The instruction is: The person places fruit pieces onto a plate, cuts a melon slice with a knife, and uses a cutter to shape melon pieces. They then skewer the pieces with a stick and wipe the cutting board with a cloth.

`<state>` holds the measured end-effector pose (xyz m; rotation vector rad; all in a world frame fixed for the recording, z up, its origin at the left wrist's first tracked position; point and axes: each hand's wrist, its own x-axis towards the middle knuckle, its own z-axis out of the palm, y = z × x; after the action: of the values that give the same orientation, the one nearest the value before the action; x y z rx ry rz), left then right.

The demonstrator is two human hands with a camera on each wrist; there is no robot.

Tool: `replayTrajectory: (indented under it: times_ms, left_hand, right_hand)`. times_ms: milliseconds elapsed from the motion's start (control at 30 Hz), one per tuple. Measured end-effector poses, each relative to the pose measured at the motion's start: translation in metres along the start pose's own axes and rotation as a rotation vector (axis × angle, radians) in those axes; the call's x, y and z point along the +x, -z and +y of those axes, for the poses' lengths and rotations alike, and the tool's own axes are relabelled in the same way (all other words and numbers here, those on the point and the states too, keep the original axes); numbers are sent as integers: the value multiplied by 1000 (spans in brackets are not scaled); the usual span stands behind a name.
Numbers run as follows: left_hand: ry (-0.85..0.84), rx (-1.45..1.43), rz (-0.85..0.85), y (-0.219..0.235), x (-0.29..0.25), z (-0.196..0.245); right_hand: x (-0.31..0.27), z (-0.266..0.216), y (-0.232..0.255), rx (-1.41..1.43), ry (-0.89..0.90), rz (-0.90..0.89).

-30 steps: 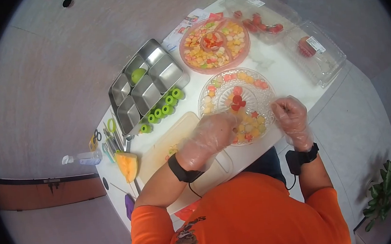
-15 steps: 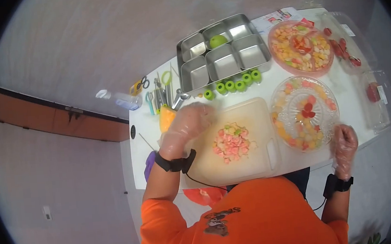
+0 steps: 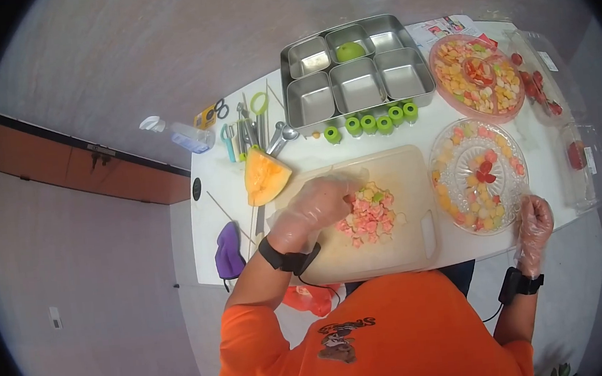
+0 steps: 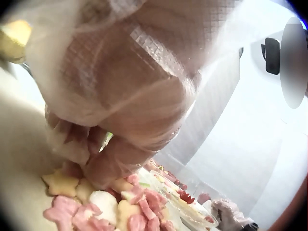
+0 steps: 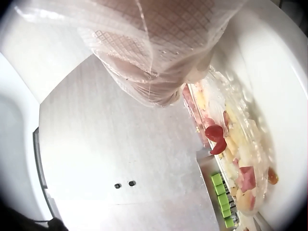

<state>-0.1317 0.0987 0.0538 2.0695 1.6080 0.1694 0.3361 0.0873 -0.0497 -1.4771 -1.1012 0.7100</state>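
A heap of small pink, cream and green star-shaped fruit pieces lies on the cream cutting board. At its upper left edge is the gloved left hand, bent downward; in the left wrist view its fingertips touch the pieces, and nothing held is discernible. The gloved right hand has curled fingers beside the right rim of the clear glass plate; whether it holds anything is hidden. Fruit pieces ring the plate, with red slices near its middle.
Behind the board stand a steel compartment tray with a green fruit and several green-topped cutters. A melon wedge, spoons and tools are at left. A pink divided platter and clear clamshell boxes stand at right.
The left hand went from over the glass plate to the board's left side, then right to the heap. The right hand stays by the plate's right rim. The head view has shifted left.
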Motion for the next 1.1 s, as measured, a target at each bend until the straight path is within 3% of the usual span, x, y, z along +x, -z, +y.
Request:
replayTrajectory:
  times_ms: [500, 900, 1000, 1100]
  left_hand:
    - [163, 113, -93, 3, 9, 10]
    - [195, -241, 86, 21, -3, 5]
    - [65, -185, 184, 32, -6, 15]
    - [82, -405, 144, 32, -9, 31]
  right_hand:
    - [-1, 1, 0, -40, 68, -3]
    - [-1, 3, 0, -60, 89, 6]
    - [-3, -9, -3, -67, 51, 1]
    - [-1, -12, -2, -147, 200, -14]
